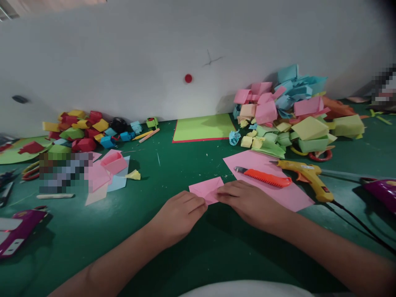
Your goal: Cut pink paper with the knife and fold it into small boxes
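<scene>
A small folded piece of pink paper (205,189) is held between my two hands, just above or on the green table. My left hand (182,214) pinches its lower left edge, fingers closed together. At its right edge my right hand (244,202) grips the paper between thumb and fingers. Right beyond my right hand lies a larger pink sheet (293,200), with an orange utility knife (266,178) resting on it, blade towards the left. A yellow hot glue gun (309,177) lies across that sheet's right side.
Folded pastel paper pieces (266,111) are heaped at the back right. Colourful paper shapes (77,132) form another pile at the back left. A green sheet with a red edge (204,128) lies by the wall. Pink paper scraps (99,175) and a purple device (23,229) are at left.
</scene>
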{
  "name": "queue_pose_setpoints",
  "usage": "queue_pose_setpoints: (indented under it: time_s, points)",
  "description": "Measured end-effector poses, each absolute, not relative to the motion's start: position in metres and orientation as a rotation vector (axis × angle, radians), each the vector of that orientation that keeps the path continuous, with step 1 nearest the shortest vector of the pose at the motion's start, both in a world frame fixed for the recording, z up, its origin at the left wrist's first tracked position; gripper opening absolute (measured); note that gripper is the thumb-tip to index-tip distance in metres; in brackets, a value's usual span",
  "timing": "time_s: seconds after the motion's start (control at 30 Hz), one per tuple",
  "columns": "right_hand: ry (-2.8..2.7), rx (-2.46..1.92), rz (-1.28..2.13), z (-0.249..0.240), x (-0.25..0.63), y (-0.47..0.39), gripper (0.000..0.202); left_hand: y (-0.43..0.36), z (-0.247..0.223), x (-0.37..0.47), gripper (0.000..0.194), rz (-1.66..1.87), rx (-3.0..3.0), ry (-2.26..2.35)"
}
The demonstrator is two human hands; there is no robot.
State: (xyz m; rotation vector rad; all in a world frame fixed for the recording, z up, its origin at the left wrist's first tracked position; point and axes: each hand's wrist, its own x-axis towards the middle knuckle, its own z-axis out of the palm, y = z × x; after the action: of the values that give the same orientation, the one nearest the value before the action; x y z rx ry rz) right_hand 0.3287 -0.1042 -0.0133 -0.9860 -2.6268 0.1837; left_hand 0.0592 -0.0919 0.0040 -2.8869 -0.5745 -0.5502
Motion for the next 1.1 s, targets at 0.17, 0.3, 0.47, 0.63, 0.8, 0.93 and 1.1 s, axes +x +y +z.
queue_pose_setpoints:
  time_s: [0.17,0.3,0.47,0.63,0.8,0.93,1.1]
  points:
    - [-2.612,-0.987,0.141,-0.012,0.328,-0.104,0.043,-0.095,0.002,0.06,0.021,-0.532,-2.89,-0.61]
    - [-2.622,-0.963,0.149,-0.009,0.327,-0.104,0.041,-0.097,0.003,0.061,0.022,-0.506,-2.914,-0.652]
    - [-2.63,-0.958,0.152,-0.009,0.327,-0.102,0.039,-0.103,0.004,0.064,0.025,-0.54,-2.865,-0.761]
    - [-2.652,-0.951,0.16,-0.008,0.329,-0.102,0.036,-0.104,0.005,0.064,0.026,-0.532,-2.99,-0.932]
    - [-2.631,-0.954,0.169,-0.006,0.328,-0.102,0.036,-0.098,0.01,0.062,0.023,-0.532,-3.101,-0.944]
    - [-2.626,-0.981,0.18,-0.006,0.327,-0.101,0.036,-0.093,0.012,0.058,0.022,-0.495,-3.161,-0.897]
    - [-2.633,-0.984,0.203,-0.001,0.328,-0.102,0.036,-0.089,0.015,0.054,0.015,-0.519,-3.211,-0.877]
